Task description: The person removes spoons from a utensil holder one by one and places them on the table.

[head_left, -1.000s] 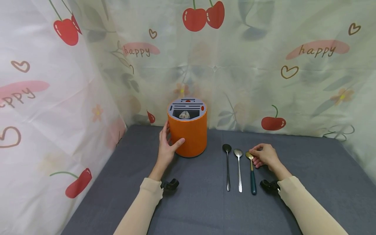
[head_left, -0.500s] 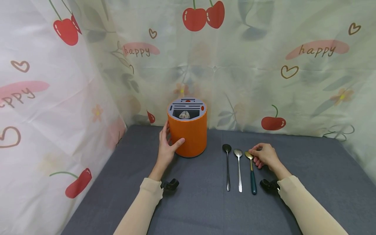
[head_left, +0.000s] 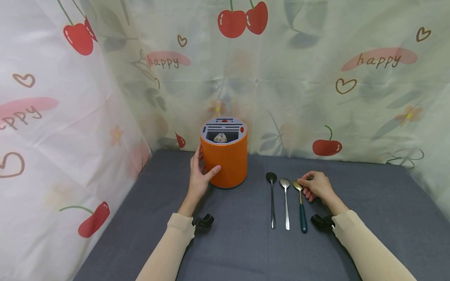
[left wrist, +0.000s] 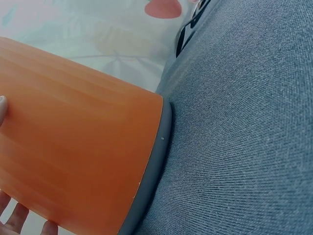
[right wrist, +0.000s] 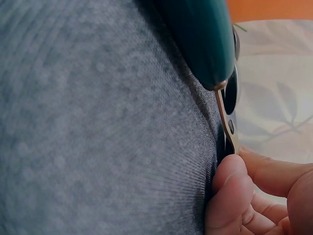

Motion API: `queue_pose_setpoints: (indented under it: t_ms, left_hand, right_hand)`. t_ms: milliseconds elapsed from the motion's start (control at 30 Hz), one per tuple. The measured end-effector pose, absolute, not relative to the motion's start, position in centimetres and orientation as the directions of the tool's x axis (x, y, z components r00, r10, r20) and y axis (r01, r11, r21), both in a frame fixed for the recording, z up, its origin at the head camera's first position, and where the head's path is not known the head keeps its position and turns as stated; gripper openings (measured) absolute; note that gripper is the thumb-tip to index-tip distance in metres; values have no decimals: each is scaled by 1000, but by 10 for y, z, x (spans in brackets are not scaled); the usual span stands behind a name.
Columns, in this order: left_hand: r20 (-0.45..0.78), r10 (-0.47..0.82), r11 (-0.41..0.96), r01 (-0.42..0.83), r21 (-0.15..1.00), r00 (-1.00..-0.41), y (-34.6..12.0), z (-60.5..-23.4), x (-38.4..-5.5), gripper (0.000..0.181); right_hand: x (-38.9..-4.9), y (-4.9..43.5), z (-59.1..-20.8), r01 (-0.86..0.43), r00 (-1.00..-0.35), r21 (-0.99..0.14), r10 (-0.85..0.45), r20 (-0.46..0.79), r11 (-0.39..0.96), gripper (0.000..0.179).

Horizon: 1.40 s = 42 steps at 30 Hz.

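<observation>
The golden spoon [head_left: 301,208] with the teal handle lies on the bench [head_left: 239,246], its bowl towards twelve o'clock and its handle towards six. The right grip [head_left: 317,186] comes in from the bowl's three o'clock side, thumb and forefinger pinching the bowl's edge. At the spoon's nine o'clock lies a silver spoon [head_left: 286,205], and beyond it a black spoon [head_left: 272,201], all three roughly parallel and apart. At ten o'clock from them an orange container [head_left: 225,164] stands upright, its pale top marked with dark bars. The left grip [head_left: 198,181] holds it at its eight o'clock side, thumb across the front, fingers round the side. Cream sleeves [head_left: 369,244] reach in from five and seven o'clock; a cherry-printed curtain [head_left: 281,58] hangs at twelve.
</observation>
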<state>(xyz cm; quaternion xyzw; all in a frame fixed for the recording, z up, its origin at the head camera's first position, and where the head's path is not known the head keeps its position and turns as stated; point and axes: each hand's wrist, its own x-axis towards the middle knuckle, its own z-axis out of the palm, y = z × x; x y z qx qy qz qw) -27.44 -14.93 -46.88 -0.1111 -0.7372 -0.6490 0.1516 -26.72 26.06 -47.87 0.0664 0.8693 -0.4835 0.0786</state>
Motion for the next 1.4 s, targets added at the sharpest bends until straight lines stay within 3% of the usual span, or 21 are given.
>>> queue_pose_setpoints:
  t_ms: [733,1400]
  left_hand:
    - [370,-33,144,362,921,-929,-149,-466,-275,94]
    - [375,-33,129,369,921,-926,-148,-468,-273,93]
  right_hand:
    - [-268,260,-476,170,-979,-838,-9,-204,519,25]
    - [-260,274,-456,185,-973,-874,-43,-227,450,42]
